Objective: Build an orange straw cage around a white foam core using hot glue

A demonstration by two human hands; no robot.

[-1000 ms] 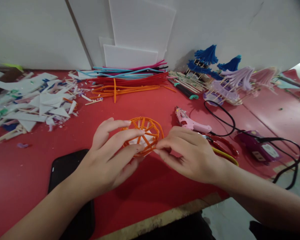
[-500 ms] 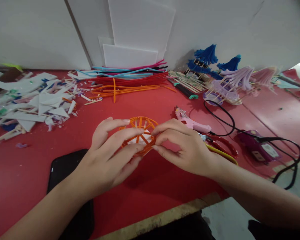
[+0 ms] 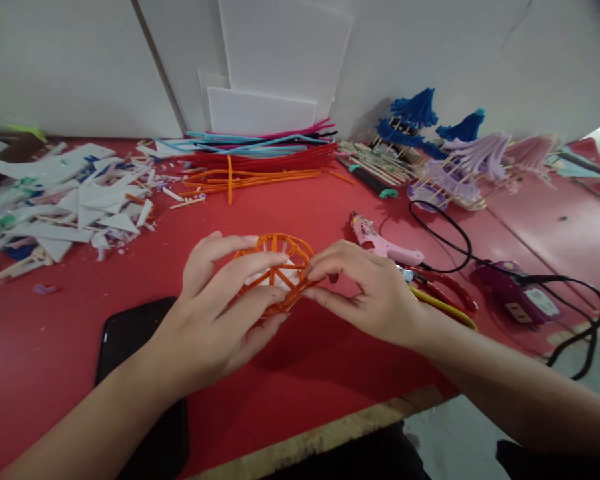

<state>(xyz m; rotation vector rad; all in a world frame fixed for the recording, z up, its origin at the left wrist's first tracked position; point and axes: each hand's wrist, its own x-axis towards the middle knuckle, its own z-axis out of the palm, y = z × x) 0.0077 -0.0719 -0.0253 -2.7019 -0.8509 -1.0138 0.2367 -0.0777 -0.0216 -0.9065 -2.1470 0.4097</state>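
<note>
While left hand (image 3: 213, 307), fingers spread, grips orange frame (image 3: 294, 267) — right hand (image 3: 373, 293) pinches its edge, fingertips close.

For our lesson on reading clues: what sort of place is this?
Probably a craft workspace: a pink glue gun, bundled orange stems and foam scraps lie on the red table.

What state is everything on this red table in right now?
Orange frame: openwork, held
Left hand: fingers spread over the frame
Right hand: pinching the frame's edge
Glue gun: lying down; hot or cold, can't tell
Phone: lying flat, dark
White boards: leaning on the wall
Orange strips: loosely heaped
</note>
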